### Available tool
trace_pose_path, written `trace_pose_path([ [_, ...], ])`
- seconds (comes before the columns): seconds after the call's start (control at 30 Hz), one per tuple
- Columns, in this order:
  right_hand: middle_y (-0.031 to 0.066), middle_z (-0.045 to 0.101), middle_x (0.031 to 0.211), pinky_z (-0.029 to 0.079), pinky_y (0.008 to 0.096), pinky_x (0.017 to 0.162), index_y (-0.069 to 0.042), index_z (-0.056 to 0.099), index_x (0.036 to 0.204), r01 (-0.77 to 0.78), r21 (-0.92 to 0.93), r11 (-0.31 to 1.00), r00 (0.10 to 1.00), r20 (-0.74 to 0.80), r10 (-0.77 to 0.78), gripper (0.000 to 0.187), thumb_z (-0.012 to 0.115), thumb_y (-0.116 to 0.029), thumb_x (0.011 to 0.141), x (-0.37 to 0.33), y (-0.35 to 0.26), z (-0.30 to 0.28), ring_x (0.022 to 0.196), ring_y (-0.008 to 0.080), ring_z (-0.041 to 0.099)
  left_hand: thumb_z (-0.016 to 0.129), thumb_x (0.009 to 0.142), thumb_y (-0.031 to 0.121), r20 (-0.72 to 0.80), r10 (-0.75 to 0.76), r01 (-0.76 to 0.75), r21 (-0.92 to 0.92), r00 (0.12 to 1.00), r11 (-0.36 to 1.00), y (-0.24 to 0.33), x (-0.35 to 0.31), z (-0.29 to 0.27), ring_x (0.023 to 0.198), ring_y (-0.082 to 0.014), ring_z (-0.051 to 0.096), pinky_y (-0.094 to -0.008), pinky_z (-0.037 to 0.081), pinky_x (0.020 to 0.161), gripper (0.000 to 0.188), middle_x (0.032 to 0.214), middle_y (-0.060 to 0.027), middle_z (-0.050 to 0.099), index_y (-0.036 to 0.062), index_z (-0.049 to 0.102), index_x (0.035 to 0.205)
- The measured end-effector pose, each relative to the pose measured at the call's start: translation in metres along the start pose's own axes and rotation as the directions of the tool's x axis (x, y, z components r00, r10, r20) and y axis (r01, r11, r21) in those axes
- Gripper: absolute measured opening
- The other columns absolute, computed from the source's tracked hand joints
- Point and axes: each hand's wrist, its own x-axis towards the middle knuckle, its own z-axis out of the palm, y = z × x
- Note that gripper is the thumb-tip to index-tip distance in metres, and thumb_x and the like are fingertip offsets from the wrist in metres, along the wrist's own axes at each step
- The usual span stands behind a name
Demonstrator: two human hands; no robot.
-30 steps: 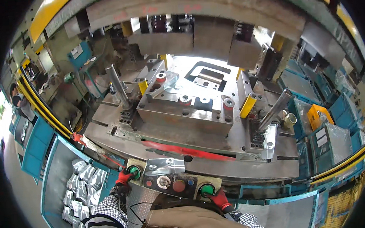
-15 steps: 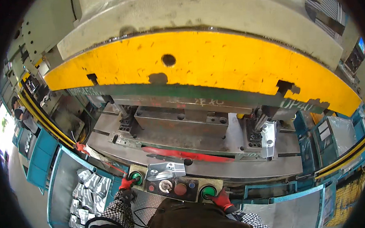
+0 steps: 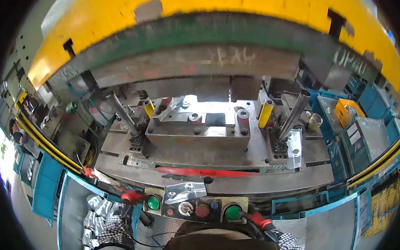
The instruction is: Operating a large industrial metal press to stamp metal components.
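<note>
My left hand (image 3: 132,196), in a red glove, is just left of the left green push button (image 3: 153,202), its fingers stretched toward it. On the other side my right hand (image 3: 259,220), also red-gloved, extends its fingers to the edge of the right green button (image 3: 233,212). Neither hand holds anything. Between the buttons, a silver stamped metal part (image 3: 184,192) lies on the control box (image 3: 221,203). Beyond it the press die (image 3: 196,136) stands apart from the raised yellow upper slide (image 3: 248,2). A shiny bent metal piece (image 3: 169,109) sits at the die's left.
Another silver part (image 3: 294,148) leans by the right guide post (image 3: 294,114). A red strip (image 3: 211,171) lies along the press bed. A blue bin (image 3: 61,220) of stamped parts stands left, a blue-framed bin (image 3: 331,226) right. A person (image 3: 24,139) is far left.
The yellow slide has risen, exposing the die and its guide posts. My left hand has drawn left off its green button; my right hand has shifted right, away from its button's middle.
</note>
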Motion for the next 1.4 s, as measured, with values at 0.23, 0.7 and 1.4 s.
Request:
trace_pose_path([
  [0.23, 0.0077, 0.069, 0.139, 0.053, 0.0362, 0.106, -0.006, 0.060, 0.151, -0.233, 0.368, 0.900, 0.841, -0.389, 0.376, 0.050, 0.067, -0.029, 0.107, -0.043, 0.049, -0.091, 0.122, 0.0198, 0.066, 0.088, 0.086, 0.021, -0.155, 0.838, -0.846, -0.215, 0.522, 0.487, 0.408, -0.051, -0.139, 0.126, -0.0207, 0.066, -0.0367, 0.051, 0.110, 0.069, 0.138, -0.0115, 0.069, 0.0018, 0.060, 0.146],
  [0.7, 0.0128, 0.066, 0.144, 0.050, 0.0374, 0.113, -0.003, 0.061, 0.149, 0.054, 0.244, 0.968, 0.480, -0.857, 0.189, 0.048, 0.071, -0.016, 0.103, -0.166, 0.036, -0.178, 0.131, 0.0244, 0.063, 0.100, 0.069, 0.039, 0.677, 0.526, -0.848, 0.310, 0.515, 0.430, 0.688, 0.134, -0.087, 0.151, -0.0255, 0.046, -0.0382, 0.042, 0.121, 0.126, 0.165, -0.0206, 0.048, 0.0030, 0.032, 0.169],
  [1.4, 0.0376, 0.054, 0.148, 0.047, 0.0548, 0.112, 0.006, 0.028, 0.161, -0.312, -0.700, 0.643, 0.595, -0.671, -0.442, 0.098, 0.081, -0.024, 0.084, 0.175, -0.089, -0.340, 0.132, 0.0548, 0.056, 0.095, 0.062, 0.059, 0.107, 0.822, -0.729, 0.535, 0.559, 0.427, 0.365, -0.162, -0.009, 0.139, -0.0481, 0.048, -0.0580, 0.035, 0.120, 0.135, 0.150, -0.0285, 0.049, -0.0022, 0.033, 0.165],
])
